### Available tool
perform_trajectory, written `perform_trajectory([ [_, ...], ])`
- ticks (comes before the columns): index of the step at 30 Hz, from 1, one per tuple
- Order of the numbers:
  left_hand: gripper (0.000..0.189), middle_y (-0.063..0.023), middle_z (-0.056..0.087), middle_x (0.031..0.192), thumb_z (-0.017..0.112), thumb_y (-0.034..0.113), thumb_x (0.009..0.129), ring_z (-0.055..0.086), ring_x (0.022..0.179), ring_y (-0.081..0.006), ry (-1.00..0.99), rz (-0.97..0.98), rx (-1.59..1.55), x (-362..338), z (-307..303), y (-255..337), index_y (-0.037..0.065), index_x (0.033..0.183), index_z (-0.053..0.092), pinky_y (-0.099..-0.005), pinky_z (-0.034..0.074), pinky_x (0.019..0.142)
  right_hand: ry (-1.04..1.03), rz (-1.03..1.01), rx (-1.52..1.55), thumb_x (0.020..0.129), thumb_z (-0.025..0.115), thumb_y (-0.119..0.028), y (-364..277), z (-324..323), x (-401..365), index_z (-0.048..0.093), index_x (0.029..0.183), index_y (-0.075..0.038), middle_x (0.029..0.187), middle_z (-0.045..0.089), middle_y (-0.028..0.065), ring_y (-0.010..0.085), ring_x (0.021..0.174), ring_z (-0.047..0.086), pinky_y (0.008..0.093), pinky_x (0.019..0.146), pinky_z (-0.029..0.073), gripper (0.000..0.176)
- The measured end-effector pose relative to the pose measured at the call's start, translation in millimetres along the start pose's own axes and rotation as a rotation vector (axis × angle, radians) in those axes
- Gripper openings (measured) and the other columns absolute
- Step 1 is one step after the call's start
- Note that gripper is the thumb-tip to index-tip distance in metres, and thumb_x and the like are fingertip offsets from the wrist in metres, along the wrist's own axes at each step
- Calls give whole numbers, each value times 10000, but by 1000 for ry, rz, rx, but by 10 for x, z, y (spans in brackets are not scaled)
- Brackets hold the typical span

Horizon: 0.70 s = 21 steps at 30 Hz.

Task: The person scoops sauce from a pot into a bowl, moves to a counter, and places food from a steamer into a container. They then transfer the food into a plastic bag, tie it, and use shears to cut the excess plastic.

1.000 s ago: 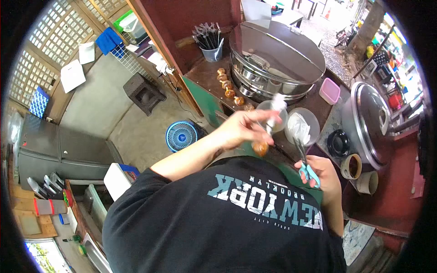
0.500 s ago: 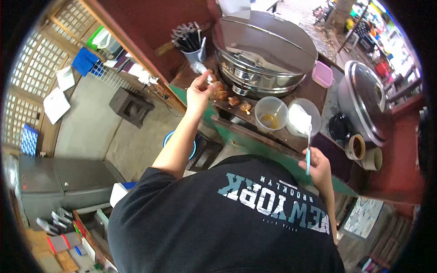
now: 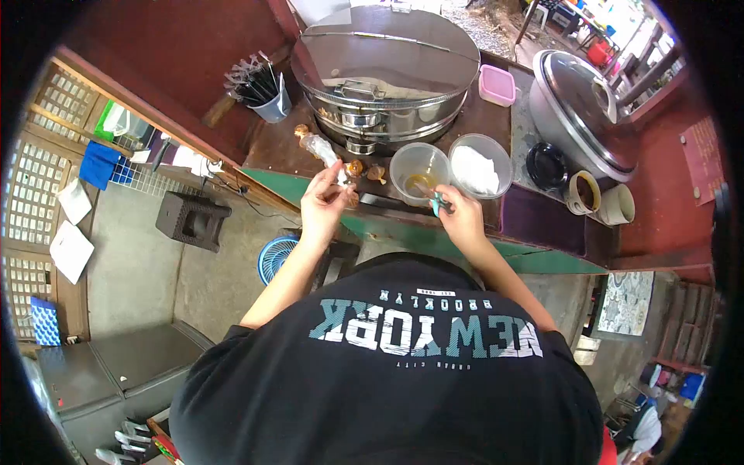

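My left hand (image 3: pixel 322 205) is closed, its fingertips pinched at the lower end of a whitish, thin plastic bag (image 3: pixel 319 147) lying along the counter's front. Beside those fingertips sit small knotted bags of brown sauce (image 3: pixel 354 167), several in all. In my right hand (image 3: pixel 463 218) is a teal-handled spoon (image 3: pixel 439 203), its bowl end down inside a clear plastic tub (image 3: pixel 399 164) with a little yellowish liquid in the bottom. Just right of it stands a second clear tub (image 3: pixel 504 164) containing something white.
A large lidded steel pot (image 3: pixel 387 77) fills the back of the counter. Left of it, a cup (image 3: pixel 273 107) holds black-handled utensils. To the right are a pink box (image 3: pixel 497 85), a big lidded pot (image 3: pixel 570 116), a black bowl (image 3: pixel 547 166) and two small cups (image 3: pixel 618 204).
My right hand has moved left with the spoon, from the tub of white contents into the tub of liquid. My left hand now pinches the bag's lower end. The view has turned.
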<state>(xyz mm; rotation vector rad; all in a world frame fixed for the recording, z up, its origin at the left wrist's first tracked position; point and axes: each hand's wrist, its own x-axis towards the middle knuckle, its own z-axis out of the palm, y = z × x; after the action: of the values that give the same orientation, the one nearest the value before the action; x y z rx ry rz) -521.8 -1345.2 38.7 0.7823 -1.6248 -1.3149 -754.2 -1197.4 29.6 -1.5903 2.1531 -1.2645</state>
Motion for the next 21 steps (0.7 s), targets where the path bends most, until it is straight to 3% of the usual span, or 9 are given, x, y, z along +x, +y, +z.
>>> perform_trajectory([
  [2, 538, -54, 538, 1191, 661, -97, 784, 617, 831, -70, -34, 20, 111, -50, 25, -39, 36, 1290, 538, -201, 498, 774, -2, 14, -22, 706, 702, 19, 47, 54, 36, 634, 1052, -85, 917, 677, 129, 245, 710, 669, 339, 624, 523, 368],
  [4, 500, -71, 593, 1078, 681, -51, 783, 608, 807, -76, -33, 42, 110, -80, 111, 33, 67, 1258, 579, -218, 517, 713, 17, 57, 130, 719, 698, 31, 82, 58, 28, 628, 1060, -69, 925, 683, 116, 201, 720, 678, 312, 628, 534, 362],
  [6, 494, -77, 600, 1087, 683, -36, 783, 622, 794, -95, -46, 75, 204, -61, 200, 0, 95, 1250, 589, -229, 521, 717, 79, 65, 384, 749, 688, 52, -11, -16, 1, 629, 1040, -34, 948, 692, 94, 143, 766, 680, 260, 669, 551, 309],
  [9, 486, -106, 612, 1088, 684, -26, 767, 649, 820, -179, -80, 153, 343, -27, 422, -28, 124, 1223, 609, -267, 530, 727, 110, 99, 474, 765, 684, 58, -259, -481, -159, 626, 1023, 4, 963, 693, 87, 156, 821, 679, 259, 739, 549, 270],
  [11, 484, -122, 613, 1091, 655, 14, 779, 632, 881, -307, -111, 418, 572, 44, 591, -7, 142, 1240, 584, -347, 538, 752, 122, -46, 46, 769, 691, 53, -443, -947, -225, 617, 1043, 17, 955, 690, 94, 145, 841, 670, 267, 766, 535, 286],
  [13, 492, -126, 609, 1112, 623, 17, 795, 634, 896, -313, -144, 533, 613, 121, 783, -95, 140, 1266, 556, -368, 540, 757, 236, -120, -100, 776, 697, 46, -261, -1234, -355, 598, 1052, 20, 938, 687, 92, 129, 877, 654, 272, 782, 516, 294],
  [15, 528, -133, 568, 1202, 564, 8, 803, 631, 923, -316, -250, 515, 682, 191, 948, -175, 110, 1316, 492, -379, 538, 782, 384, 158, 271, 770, 709, 42, -126, -1471, -493, 597, 1028, -14, 929, 682, 81, 122, 879, 639, 266, 780, 499, 287],
  [18, 567, -125, 579, 1182, 562, -21, 758, 630, 934, -296, -274, 723, 762, 333, 1151, -469, 66, 1313, 485, -380, 534, 764, 499, 221, 260, 768, 708, 53, 12, -1839, -658, 581, 1002, -32, 925, 675, 58, 111, 887, 620, 258, 804, 482, 279],
  [21, 562, -130, 561, 1206, 556, -5, 759, 623, 947, -294, -297, 640, 926, 355, 1310, -602, 68, 1311, 482, -383, 530, 780, 557, 243, 203, 772, 704, 59, 116, -2058, -766, 569, 996, -30, 919, 672, 54, 99, 885, 613, 237, 799, 469, 276],
])
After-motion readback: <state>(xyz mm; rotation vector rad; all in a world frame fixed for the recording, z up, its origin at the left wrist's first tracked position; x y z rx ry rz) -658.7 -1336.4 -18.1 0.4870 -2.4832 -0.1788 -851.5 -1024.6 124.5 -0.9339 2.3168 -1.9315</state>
